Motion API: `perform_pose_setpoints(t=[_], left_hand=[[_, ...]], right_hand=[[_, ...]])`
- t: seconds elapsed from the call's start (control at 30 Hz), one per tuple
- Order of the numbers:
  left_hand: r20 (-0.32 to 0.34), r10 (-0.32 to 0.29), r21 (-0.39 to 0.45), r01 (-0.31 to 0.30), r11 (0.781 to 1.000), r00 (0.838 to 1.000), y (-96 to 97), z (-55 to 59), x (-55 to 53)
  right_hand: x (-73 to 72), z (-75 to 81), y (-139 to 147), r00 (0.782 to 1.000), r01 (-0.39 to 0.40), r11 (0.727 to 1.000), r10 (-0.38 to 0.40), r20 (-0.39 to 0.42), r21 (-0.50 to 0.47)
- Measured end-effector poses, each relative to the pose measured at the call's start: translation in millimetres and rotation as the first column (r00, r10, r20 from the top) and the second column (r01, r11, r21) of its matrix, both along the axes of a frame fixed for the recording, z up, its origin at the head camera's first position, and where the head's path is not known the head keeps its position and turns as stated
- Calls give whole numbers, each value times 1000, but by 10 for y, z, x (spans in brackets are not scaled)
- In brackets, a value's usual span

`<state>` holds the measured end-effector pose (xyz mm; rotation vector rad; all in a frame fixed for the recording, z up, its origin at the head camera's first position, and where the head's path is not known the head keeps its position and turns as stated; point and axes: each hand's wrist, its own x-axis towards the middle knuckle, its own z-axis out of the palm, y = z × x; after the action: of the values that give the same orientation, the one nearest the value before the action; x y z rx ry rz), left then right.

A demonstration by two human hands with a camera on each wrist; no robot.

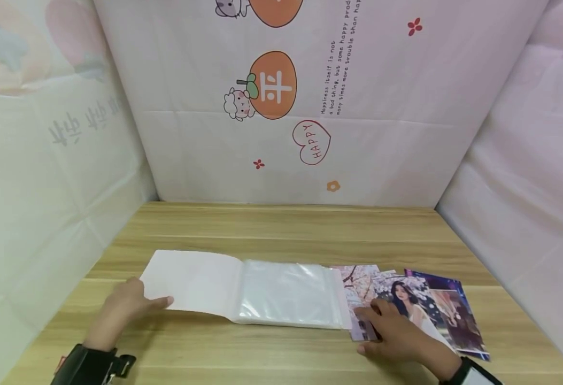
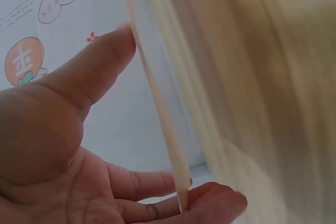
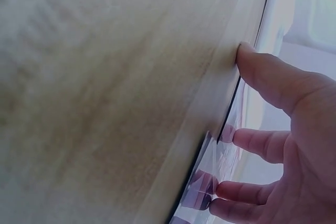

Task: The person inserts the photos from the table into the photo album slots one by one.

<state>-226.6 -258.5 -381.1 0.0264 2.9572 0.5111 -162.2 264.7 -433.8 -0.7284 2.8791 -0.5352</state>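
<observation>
An open photo album (image 1: 286,294) with clear plastic sleeves lies on the table, its white cover (image 1: 194,278) folded out leftward. My left hand (image 1: 124,305) holds that cover's left edge, thumb on the upper face; the left wrist view shows the cover (image 2: 163,108) between thumb and fingers. Several photos overlap right of the album: a pink blossom print (image 1: 358,280), a print of a person in white (image 1: 418,307) and a darker purple-edged one (image 1: 459,315). My right hand (image 1: 396,331) rests its fingertips on the photos, thumb on the table.
The wood-grain table (image 1: 286,230) carries the album and photos. White printed cloth (image 1: 190,155) stands behind it, with more cloth along the left side (image 1: 55,187) and right side (image 1: 526,187).
</observation>
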Motion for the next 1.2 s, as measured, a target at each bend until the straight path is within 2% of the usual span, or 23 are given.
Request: perform_pose_setpoints(t=[0.2,0.43,0.7,0.97,1.2], left_hand=[[33,-22,7,21,1000,999,30,-157,25],[4,-1,-54,1,999,1000,109,-268,43],[17,35,-93,-34,995,999,179,-293,41],[-11,-12,-87,11,996,1000,232,-309,66],[5,-6,-87,6,996,1000,241,-349,55]], right_hand=[[-16,5,13,1000,-10,1000,10,-24,20],[-2,13,39,1000,11,1000,-10,-11,28],[-4,22,41,1000,25,999,-25,-2,32],[4,32,68,1000,17,999,-18,17,39],[17,10,80,1000,2,1000,-2,4,31]])
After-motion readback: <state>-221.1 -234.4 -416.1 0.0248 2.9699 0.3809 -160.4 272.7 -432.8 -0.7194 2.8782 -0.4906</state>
